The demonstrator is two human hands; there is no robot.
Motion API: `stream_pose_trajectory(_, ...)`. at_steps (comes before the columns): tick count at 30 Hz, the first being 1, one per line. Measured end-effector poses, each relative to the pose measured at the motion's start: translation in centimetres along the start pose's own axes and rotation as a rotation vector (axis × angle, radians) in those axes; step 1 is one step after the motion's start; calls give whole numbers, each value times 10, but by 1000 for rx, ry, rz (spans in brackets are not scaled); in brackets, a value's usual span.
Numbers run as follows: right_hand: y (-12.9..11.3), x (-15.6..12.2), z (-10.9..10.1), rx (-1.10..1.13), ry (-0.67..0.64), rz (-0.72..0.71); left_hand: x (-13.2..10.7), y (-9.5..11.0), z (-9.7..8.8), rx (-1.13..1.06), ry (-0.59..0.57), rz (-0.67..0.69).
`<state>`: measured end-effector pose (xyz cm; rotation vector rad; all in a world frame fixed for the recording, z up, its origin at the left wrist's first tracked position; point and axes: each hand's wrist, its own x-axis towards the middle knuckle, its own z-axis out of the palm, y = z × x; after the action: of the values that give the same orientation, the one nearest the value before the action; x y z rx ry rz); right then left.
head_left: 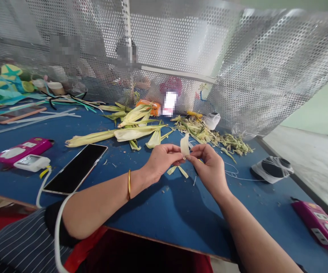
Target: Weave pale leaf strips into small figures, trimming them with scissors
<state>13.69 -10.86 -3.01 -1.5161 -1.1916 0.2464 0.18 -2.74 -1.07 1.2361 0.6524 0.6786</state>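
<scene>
Blue table (158, 212) spreads under my forearms, walled at the back and right by a screen of perforated metal (237, 68). Past my hands lies a heap of long pale-green leaves (129, 127), and to its right a pile of shredded scraps (209, 134). A dark-screened phone (75, 168) lies off my left forearm, with a white charger (31, 162) and its cable (43, 185) beside it. A black-and-white gadget (272, 168) sits out to the right, with a thin white thread (232, 172) lying between it and my right hand. Nothing stands between me and my work.

My left hand (160, 161) and right hand (209, 165) meet just above the table, fingertips nearly touching. Each pinches the lower end of one pale leaf strip (184, 146) between thumb and fingers, and the strip stands up from the pinch, curling a little at the top. A gold bangle (129, 184) rings my left wrist.

I count one strip in my grip and two small cut pieces (178, 170) on the table just beneath my hands. There are two phones, the second (16, 113) far off to the left, and two pink power strips, one (21, 148) at the left and one (320, 225) at the right edge.
</scene>
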Motion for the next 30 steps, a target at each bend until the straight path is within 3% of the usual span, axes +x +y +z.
stream_pose_trajectory(14,7,4,-3,109,-12,89,3,-6,-6,348,-35,217)
stream_pose_trajectory(30,1,4,0,268,-57,186,6,-14,-6,323,-25,233)
